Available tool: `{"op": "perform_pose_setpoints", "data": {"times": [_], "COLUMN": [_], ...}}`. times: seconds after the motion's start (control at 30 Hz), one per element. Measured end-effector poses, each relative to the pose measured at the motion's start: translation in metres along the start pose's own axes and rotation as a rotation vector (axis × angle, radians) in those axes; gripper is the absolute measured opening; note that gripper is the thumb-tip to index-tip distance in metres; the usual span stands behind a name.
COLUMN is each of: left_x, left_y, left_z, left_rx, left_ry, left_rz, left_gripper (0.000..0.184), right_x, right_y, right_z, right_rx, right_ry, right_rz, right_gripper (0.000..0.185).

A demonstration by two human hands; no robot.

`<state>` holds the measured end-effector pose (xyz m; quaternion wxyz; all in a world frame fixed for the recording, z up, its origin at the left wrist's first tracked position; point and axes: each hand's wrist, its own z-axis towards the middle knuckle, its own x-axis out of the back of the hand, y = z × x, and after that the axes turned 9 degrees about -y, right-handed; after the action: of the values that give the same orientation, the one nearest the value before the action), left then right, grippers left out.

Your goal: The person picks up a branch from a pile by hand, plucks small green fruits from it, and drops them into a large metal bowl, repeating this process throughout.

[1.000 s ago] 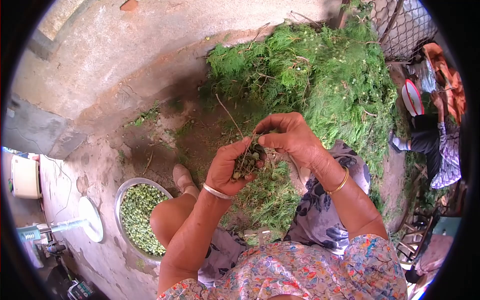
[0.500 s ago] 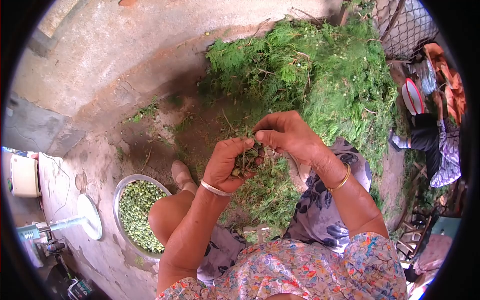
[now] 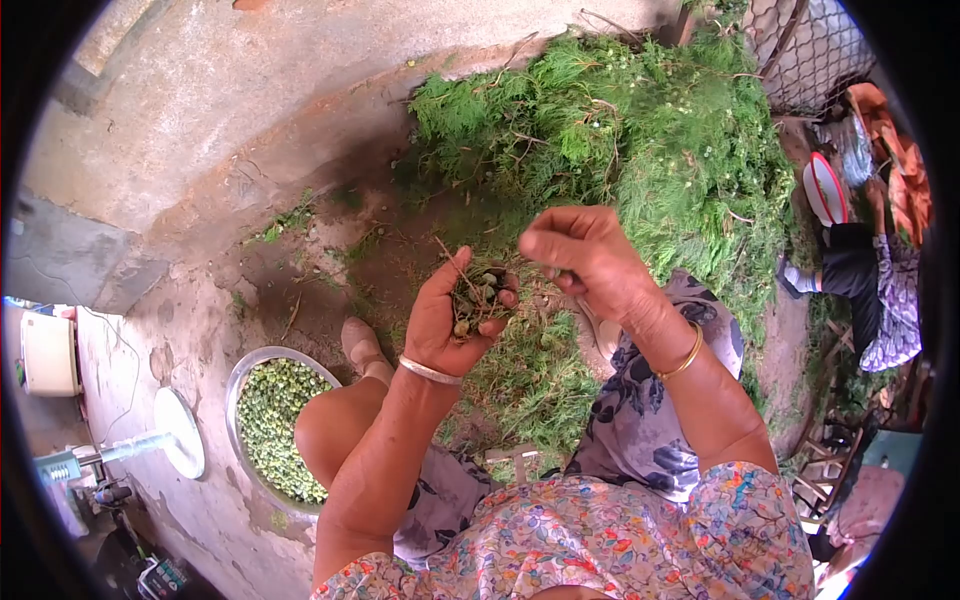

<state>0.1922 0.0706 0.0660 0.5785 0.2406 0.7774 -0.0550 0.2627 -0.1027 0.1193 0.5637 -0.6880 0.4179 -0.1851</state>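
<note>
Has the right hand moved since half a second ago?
Yes: the right hand has shifted up the picture, toward the green branch pile and away from the left hand.

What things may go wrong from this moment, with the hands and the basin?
The left hand is cupped around small green pieces, so some might spill if it tilts. A thin twig sticks out of that handful and might prick the skin. The metal basin looks close beside the left knee, so a careless movement might knock it.
</note>
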Motion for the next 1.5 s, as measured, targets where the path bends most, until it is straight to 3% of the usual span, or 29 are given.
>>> {"op": "perform_pose_setpoints", "data": {"times": [0.1,0.17,0.3,0.47,0.6,0.8,0.9,1.07,1.2,1.27,1.33,1.4,1.5], "left_x": [-0.001,-0.004,-0.006,-0.007,-0.005,-0.002,-0.005,-0.003,-0.001,0.003,0.004,0.005,-0.001], "left_y": [-0.001,-0.001,-0.003,-0.005,-0.008,-0.010,-0.009,-0.008,-0.006,-0.005,-0.003,-0.002,-0.004], "left_z": [-0.001,-0.001,-0.001,-0.001,-0.001,-0.001,-0.003,-0.005,-0.004,-0.002,0.000,0.000,-0.001], "left_rx": [0.017,0.010,-0.041,-0.083,-0.028,-0.015,-0.025,-0.041,-0.001,0.020,0.041,0.050,0.049], "left_ry": [-0.038,-0.037,0.033,0.094,0.119,0.142,0.119,0.041,0.040,0.083,0.122,0.035,0.065], "left_rz": [0.085,0.108,0.247,0.333,0.450,0.369,0.356,0.355,0.289,0.198,0.108,0.054,0.112], "left_gripper": [0.037,0.037,0.030,0.019,0.016,0.012,0.011,0.011,0.016,0.018,0.020,0.023,0.026], "right_x": [-0.002,0.000,0.000,0.003,-0.002,-0.005,0.000,0.009,0.013,0.012,0.005,-0.004,-0.012], "right_y": [0.001,0.001,0.000,0.008,0.009,0.008,0.013,0.014,-0.001,-0.002,0.004,0.019,0.017], "right_z": [-0.001,0.002,0.004,0.003,0.001,0.002,0.007,0.016,0.008,0.004,0.003,0.004,0.001], "right_rx": [-0.024,-0.156,-0.144,-0.060,-0.064,-0.112,-0.052,0.010,-0.064,-0.158,-0.150,0.202,0.180], "right_ry": [-0.075,-0.051,-0.003,-0.096,-0.071,-0.055,-0.025,0.213,0.177,0.073,0.015,-0.188,-0.171], "right_rz": [-0.125,0.334,0.472,-0.138,-0.201,-0.231,-0.148,0.410,0.522,0.253,0.186,-0.167,-0.292], "right_gripper": [0.028,0.017,0.014,0.026,0.028,0.026,0.024,0.018,0.020,0.024,0.017,0.010,0.009]}}
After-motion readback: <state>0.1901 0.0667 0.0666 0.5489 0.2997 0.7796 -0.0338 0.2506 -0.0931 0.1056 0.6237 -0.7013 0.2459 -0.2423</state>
